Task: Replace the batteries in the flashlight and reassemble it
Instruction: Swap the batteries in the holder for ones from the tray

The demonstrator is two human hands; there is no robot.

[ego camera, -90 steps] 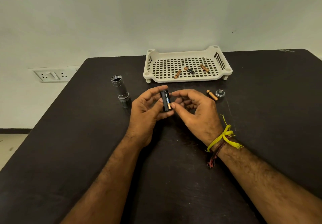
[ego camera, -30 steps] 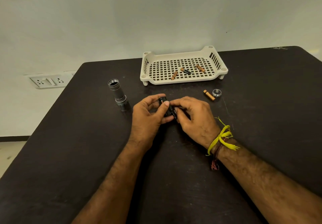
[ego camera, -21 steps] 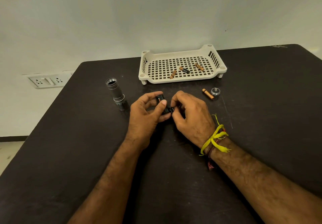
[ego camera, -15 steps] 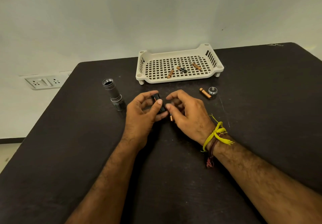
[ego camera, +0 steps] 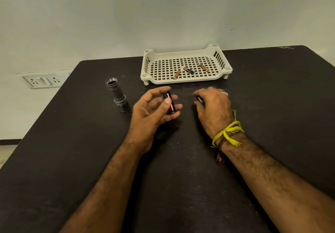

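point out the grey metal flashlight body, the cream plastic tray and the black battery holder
grey metal flashlight body [ego camera: 116,93], head view, mid barrel
cream plastic tray [ego camera: 183,80], head view, near rim
black battery holder [ego camera: 169,105], head view, exposed side

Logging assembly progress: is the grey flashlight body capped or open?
Open: grey metal flashlight body stands on the black table, threaded top uncapped.

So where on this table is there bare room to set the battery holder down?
Bare table between the forearms, and left of the left hand below the flashlight body. Crowded between the hands and the tray.
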